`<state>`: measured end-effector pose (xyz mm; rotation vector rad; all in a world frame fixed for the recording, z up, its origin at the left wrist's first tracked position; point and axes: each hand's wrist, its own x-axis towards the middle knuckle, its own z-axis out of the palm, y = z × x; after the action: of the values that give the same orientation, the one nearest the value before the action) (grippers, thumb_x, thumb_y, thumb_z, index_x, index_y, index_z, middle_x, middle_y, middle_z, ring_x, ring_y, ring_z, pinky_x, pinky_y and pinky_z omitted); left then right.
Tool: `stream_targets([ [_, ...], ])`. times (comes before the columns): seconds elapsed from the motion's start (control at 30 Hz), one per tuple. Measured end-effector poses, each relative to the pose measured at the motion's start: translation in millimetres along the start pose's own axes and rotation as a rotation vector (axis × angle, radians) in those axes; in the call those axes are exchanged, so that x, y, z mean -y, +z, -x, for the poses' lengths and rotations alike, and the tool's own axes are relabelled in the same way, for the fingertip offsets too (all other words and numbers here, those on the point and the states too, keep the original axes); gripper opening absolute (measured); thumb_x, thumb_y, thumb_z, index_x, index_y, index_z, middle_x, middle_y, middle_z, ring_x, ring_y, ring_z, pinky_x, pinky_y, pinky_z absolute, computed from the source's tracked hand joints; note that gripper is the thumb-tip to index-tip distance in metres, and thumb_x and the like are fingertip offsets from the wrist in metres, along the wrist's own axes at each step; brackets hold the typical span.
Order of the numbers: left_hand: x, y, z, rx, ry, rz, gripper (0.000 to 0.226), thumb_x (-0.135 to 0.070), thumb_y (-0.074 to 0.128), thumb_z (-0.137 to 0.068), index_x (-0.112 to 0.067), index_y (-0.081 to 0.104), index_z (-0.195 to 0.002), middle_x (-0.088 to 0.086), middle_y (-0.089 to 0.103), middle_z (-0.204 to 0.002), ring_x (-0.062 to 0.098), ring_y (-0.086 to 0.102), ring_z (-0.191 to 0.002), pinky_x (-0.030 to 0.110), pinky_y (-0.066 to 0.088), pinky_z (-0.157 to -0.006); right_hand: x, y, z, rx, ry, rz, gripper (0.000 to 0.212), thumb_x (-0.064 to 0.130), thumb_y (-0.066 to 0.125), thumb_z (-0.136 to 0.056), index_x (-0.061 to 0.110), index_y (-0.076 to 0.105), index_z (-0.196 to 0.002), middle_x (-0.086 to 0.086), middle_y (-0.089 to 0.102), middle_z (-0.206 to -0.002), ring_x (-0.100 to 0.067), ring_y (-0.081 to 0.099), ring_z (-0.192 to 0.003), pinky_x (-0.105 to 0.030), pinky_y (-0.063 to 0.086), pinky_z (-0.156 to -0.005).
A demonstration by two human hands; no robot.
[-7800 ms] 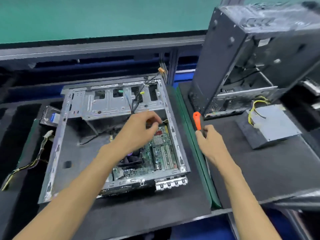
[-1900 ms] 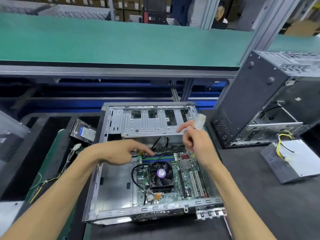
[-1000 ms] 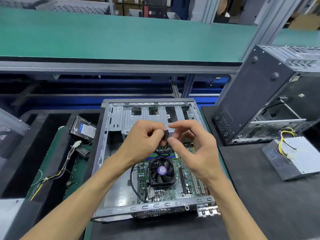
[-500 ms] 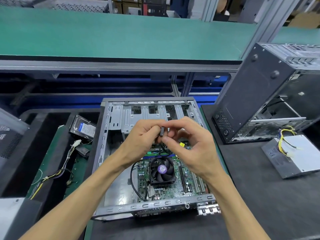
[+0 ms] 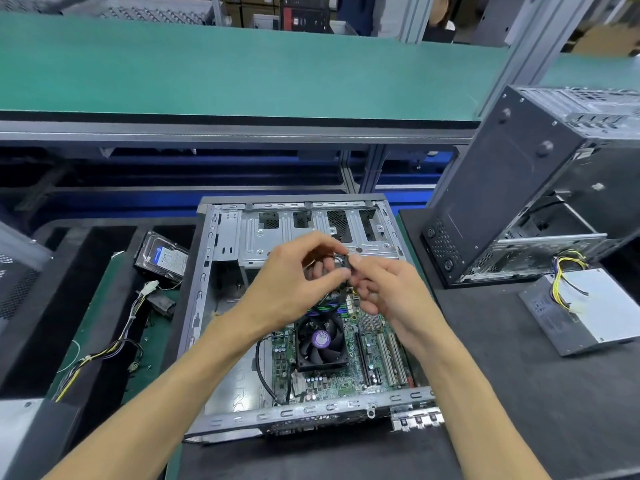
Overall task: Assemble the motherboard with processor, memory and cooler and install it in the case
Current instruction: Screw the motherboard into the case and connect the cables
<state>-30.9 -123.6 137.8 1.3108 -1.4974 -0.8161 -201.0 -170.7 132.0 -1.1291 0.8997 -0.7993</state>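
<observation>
Both hands met above the open case [image 5: 221, 306]. The left hand [image 5: 287, 292] and right hand [image 5: 391, 292] each pinched a small black plug [image 5: 345, 263] between thumb and curled fingertips, its thin black cable [image 5: 327, 301] dropping below them. Just under the fingers lay the green board [image 5: 332, 375], flat inside the case, its black fan [image 5: 320, 341] bearing a purple round label.

Green shelf [image 5: 242, 71] on grey metal posts [image 5: 412, 15], black foam surface [image 5: 519, 393], stacked cardboard boxes [image 5: 242, 8] behind
</observation>
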Motion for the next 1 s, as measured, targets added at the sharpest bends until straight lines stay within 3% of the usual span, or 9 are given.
stream_targets([
  [0.1,1.3,5.8,-0.7,-0.049,-0.027,0.04,0.018,-0.017,0.077,-0.085,-0.022,0.073,-0.102,0.0,0.07,-0.085,0.02,0.066,-0.081,0.031,0.055,-0.078,-4.3,-4.6,-1.7,0.053,0.014,-0.071,0.02,0.034,0.073,-0.083,0.018,0.078,-0.071,0.002,0.064,-0.068,-0.006,0.046,-0.055,-0.016,0.035,-0.044],
  [0.27,0.4,8.4,-8.6,0.012,-0.049,0.067,0.016,-0.022,0.079,-0.083,-0.019,0.077,-0.099,-0.005,0.076,-0.09,0.013,0.072,-0.087,0.026,0.057,-0.083,-6.3,-17.8,-0.4,0.1,0.035,-0.077,0.022,0.03,0.07,-0.09,0.016,0.075,-0.074,0.001,0.062,-0.069,-0.007,0.046,-0.053,-0.017,0.034,-0.042],
  [0.33,5.1,15.0,-12.9,0.014,-0.052,0.01,0.014,-0.027,0.08,-0.082,-0.02,0.077,-0.094,-0.006,0.076,-0.086,0.011,0.071,-0.083,0.023,0.056,-0.079,-7.3,-27.6,-1.4,-0.032,-0.028,0.106,0.029,0.026,0.065,-0.098,0.014,0.074,-0.073,0.0,0.063,-0.065,-0.01,0.047,-0.051,-0.019,0.036,-0.041],
  [0.43,22.7,36.4,-17.1,0.09,-0.079,-0.216,0.014,-0.032,0.08,-0.082,-0.022,0.075,-0.092,-0.011,0.073,-0.084,0.002,0.066,-0.08,0.014,0.05,-0.073,-9.9,-52.1,-3.0,-0.376,-0.23,0.548,0.031,0.029,0.06,-0.1,0.021,0.073,-0.073,0.005,0.067,-0.064,-0.004,0.05,-0.052,-0.017,0.038,-0.051],
  [0.53,48.2,62.9,-22.9,0.21,-0.123,-0.473,0.02,-0.038,0.076,-0.085,-0.024,0.072,-0.099,-0.01,0.071,-0.095,0.004,0.06,-0.084,0.021,0.047,-0.079,-15.5,-73.3,-3.5,-0.53,-0.285,0.675,0.02,0.031,0.059,-0.099,0.027,0.071,-0.084,0.009,0.066,-0.076,-0.002,0.056,-0.066,-0.012,0.038,-0.059],
  [0.6,64.4,79.1,-31.2,0.232,-0.118,-0.573,0.021,-0.039,0.075,-0.086,-0.024,0.07,-0.101,-0.008,0.071,-0.097,0.007,0.058,-0.086,0.025,0.047,-0.078,-23.8,-79.8,-6.6,-0.482,-0.201,0.684,0.01,0.03,0.061,-0.098,0.025,0.07,-0.102,0.009,0.066,-0.097,0.002,0.06,-0.087,-0.011,0.043,-0.072],
  [0.7,83.1,100.5,-47.8,0.219,-0.059,-0.664,0.02,-0.037,0.074,-0.086,-0.024,0.07,-0.101,-0.006,0.072,-0.096,0.012,0.062,-0.087,0.025,0.043,-0.073,-37.7,-84.9,-9.0,-0.39,-0.078,0.664,0.025,0.025,0.062,-0.099,0.025,0.062,-0.125,0.007,0.06,-0.112,-0.003,0.057,-0.103,-0.018,0.042,-0.083],
  [0.83,108.4,117.4,-68.7,0.221,-0.092,-0.711,0.02,-0.031,0.07,-0.09,-0.019,0.07,-0.105,0.001,0.073,-0.103,0.021,0.066,-0.097,0.033,0.051,-0.083,-40.5,-92.4,-12.3,-0.382,-0.013,0.541,0.031,0.021,0.057,-0.102,0.022,0.055,-0.132,0.006,0.061,-0.114,-0.001,0.059,-0.1,-0.019,0.049,-0.081],
  [1.0,132.3,132.4,-86.6,0.279,-0.105,-0.814,0.018,-0.032,0.057,-0.096,-0.016,0.064,-0.103,0.006,0.071,-0.101,0.029,0.067,-0.093,0.039,0.053,-0.072,-47.4,-97.0,-12.6,-0.376,-0.014,0.509,0.029,0.027,0.058,-0.102,0.02,0.058,-0.13,0.006,0.063,-0.116,0.008,0.058,-0.095,-0.002,0.043,-0.072],
])
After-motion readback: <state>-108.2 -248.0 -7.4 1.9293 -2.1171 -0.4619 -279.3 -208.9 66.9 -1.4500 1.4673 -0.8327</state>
